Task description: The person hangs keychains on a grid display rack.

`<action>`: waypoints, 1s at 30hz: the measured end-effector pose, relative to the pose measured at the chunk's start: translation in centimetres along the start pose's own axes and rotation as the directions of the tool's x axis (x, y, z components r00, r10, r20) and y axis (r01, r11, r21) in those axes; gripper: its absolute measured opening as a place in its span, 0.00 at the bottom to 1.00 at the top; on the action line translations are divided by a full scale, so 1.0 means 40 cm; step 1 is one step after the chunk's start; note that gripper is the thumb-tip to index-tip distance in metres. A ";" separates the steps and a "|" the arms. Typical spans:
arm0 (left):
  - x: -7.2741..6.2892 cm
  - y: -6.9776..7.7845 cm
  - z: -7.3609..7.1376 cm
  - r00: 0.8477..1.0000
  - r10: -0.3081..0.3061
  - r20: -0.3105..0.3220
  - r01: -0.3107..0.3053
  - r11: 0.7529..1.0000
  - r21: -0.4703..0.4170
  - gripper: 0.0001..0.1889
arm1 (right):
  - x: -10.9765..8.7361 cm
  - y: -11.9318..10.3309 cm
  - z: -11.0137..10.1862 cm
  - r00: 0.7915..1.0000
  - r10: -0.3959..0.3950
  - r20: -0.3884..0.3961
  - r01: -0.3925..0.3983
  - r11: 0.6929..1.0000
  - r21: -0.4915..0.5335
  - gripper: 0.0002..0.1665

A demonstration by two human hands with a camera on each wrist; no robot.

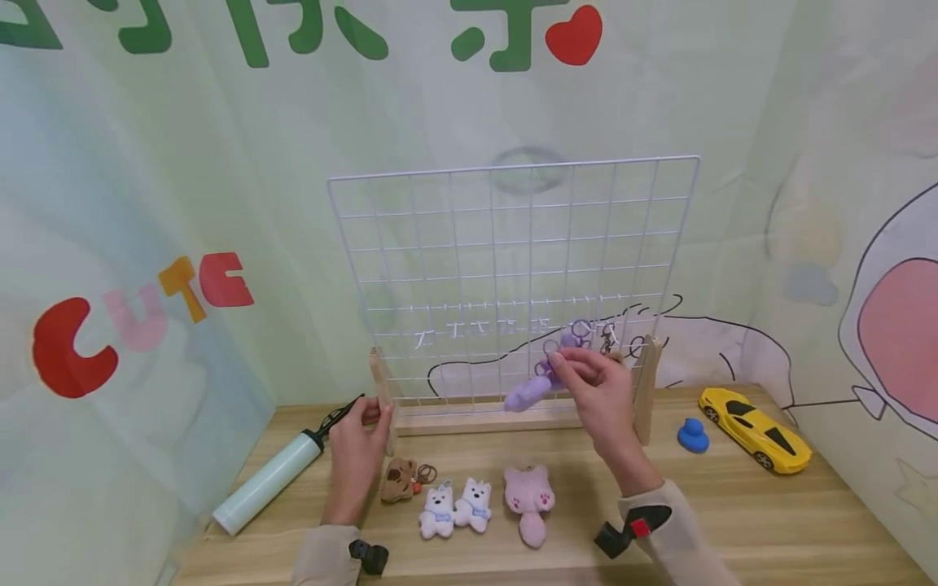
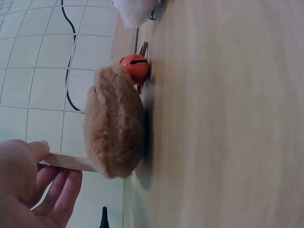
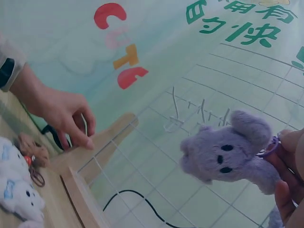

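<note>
My right hand (image 1: 601, 395) pinches a purple plush keychain (image 1: 528, 393) by its ring, in front of the lower right of a white wire grid rack (image 1: 440, 172). In the right wrist view the purple plush (image 3: 218, 154) hangs sideways, its dark eyes and nose showing. My left hand (image 1: 359, 448) holds the left wooden post (image 1: 380, 374) of the rack's stand between thumb and fingers. Another purple plush (image 1: 571, 337) hangs behind my right hand, partly hidden. A row of white hooks (image 1: 454, 329) crosses the grid.
On the table lie a brown plush keychain (image 1: 399, 480) with an orange bell (image 2: 136, 69), two white plush dogs (image 1: 437, 513) and a pink plush (image 1: 529, 496). A hand pump (image 1: 271, 480) lies at left. A blue toy (image 1: 692, 436) and yellow toy car (image 1: 758, 431) stand at right.
</note>
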State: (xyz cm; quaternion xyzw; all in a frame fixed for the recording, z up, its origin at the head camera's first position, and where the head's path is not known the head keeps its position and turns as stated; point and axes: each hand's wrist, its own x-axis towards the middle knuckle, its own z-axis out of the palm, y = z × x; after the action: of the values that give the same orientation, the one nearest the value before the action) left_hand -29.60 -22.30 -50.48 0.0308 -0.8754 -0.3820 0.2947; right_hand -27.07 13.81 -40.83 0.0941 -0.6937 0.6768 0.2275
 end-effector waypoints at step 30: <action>0.000 -0.001 -0.001 1.000 0.007 -0.009 -0.007 1.000 -0.009 0.12 | 0.076 -0.005 0.064 0.988 0.137 -0.075 -0.132 0.989 0.062 0.20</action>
State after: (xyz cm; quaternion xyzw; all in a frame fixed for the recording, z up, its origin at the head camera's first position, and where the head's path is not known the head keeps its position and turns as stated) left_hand -29.57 -22.33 -50.49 0.0280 -0.8724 -0.3848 0.3001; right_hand -30.14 11.81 -39.23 0.0266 -0.6694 0.7133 0.2060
